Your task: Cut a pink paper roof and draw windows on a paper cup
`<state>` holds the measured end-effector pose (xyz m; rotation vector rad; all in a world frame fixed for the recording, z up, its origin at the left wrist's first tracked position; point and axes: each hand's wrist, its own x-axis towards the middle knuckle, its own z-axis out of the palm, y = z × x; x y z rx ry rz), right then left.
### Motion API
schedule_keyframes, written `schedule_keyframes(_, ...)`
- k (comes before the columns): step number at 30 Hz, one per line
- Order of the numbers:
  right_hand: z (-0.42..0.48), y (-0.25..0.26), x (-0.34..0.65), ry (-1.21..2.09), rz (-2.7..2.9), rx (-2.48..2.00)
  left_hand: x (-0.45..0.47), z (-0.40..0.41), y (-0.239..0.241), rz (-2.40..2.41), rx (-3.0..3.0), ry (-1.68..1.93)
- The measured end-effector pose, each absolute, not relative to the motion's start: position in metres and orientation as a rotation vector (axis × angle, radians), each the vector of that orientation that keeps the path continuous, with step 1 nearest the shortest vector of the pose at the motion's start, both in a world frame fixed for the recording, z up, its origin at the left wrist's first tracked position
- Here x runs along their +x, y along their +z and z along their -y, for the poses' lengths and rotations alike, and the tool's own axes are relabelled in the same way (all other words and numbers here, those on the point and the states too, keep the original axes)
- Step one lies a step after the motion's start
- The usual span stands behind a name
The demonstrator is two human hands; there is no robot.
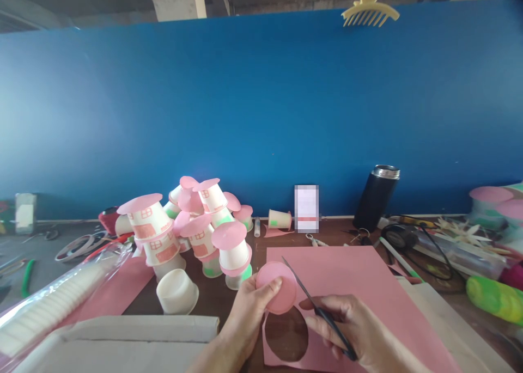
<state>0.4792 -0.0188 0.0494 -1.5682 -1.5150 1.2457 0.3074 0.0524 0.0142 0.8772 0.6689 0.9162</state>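
Note:
My left hand (253, 305) pinches a round pink paper disc (284, 280), its thumb lying on the face of the disc. In my right hand (347, 324) is a pair of scissors (333, 326) with dark handles, the blades pointing up and left beside the disc's right edge. Whether the blades touch the disc I cannot tell. Below both hands lies a large pink paper sheet (347, 269) with a round hole near its left edge, where brown tabletop shows through. Left of my left hand stands a white paper cup (175, 292), upside down.
Stacked cups with pink paper tops (231, 242) stand at the left. A sleeve of white cups (61, 297) lies farther left. A black bottle (373, 201) leans near the blue partition (261, 106). Cables, tools and a yellow-green roll (494, 297) crowd the right side.

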Motion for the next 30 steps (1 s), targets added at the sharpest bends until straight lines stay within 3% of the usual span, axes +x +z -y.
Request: schedule_keyframes(30,0.0198,0.0535,0.4765,1.223,1.531,-1.552,0.3077,-0.0517,0.0167,-0.701,0.904,0.931)
